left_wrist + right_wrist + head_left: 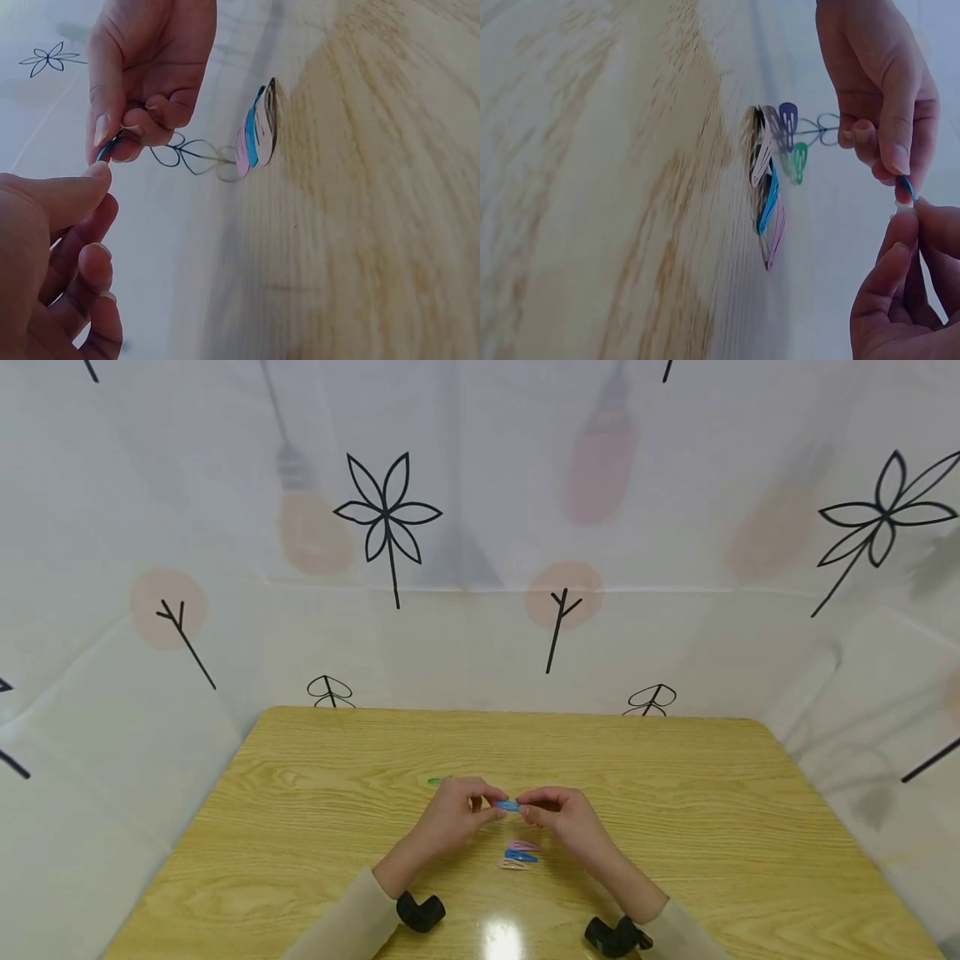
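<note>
A light blue snap hair clip (507,806) is held above the table between both hands. My left hand (453,812) pinches one end with thumb and finger. The other end is pinched by the thumb and finger of my right hand (567,818). Below the hands, a pink hair clip (524,846), a blue hair clip (521,856) and a beige hair clip (513,865) lie close together in a row. In the right wrist view a purple hair clip (788,124) and a green hair clip (799,161) lie farther off; the left hand partly hides the green one in the head view.
The wood-grain table (337,760) spreads to both sides of the hands. Behind it hangs a pale curtain (480,652) printed with black flowers and twigs. A black wrist-worn device (421,913) sits at the left wrist, another black device (615,937) at the right.
</note>
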Demonstrator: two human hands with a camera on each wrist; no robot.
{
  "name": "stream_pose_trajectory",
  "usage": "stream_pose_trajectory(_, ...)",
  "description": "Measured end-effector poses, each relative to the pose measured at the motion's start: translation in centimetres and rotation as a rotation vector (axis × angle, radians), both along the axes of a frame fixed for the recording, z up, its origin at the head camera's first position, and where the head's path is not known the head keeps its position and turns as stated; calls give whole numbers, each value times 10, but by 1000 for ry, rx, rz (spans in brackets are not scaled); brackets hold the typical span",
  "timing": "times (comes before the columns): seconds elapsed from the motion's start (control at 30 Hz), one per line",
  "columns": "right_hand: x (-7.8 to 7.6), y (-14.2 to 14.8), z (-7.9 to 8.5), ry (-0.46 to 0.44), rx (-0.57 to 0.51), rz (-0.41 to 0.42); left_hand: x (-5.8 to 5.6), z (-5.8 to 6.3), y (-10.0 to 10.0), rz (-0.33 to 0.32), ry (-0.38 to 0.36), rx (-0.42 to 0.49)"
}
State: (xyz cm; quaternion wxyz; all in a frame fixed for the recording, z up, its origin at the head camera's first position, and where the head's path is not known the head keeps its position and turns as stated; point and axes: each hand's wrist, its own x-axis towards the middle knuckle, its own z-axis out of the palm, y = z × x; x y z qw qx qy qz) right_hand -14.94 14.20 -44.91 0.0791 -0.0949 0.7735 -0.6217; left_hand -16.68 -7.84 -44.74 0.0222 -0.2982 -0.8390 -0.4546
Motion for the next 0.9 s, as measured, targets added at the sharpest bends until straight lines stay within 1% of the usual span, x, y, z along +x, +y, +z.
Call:
stream_pose_trajectory(0.17,0,5,-2,23,23,15,1,-5,3,2,-31,3)
stream_pose_trajectory(0.37,-2,12,-4,47,78,53,1,-9,7,16,-24,-19)
stream_pose_trajectory(0.5,-2,15,-5,66,93,70,2,-11,9,16,-19,-32)
stream_pose_trajectory(0.7,0,18,-7,56,132,58,2,-15,12,-11,-21,-34)
stream_pose_trajectory(0.9,0,22,-10,38,224,47,3,-18,14,-15,-46,-27)
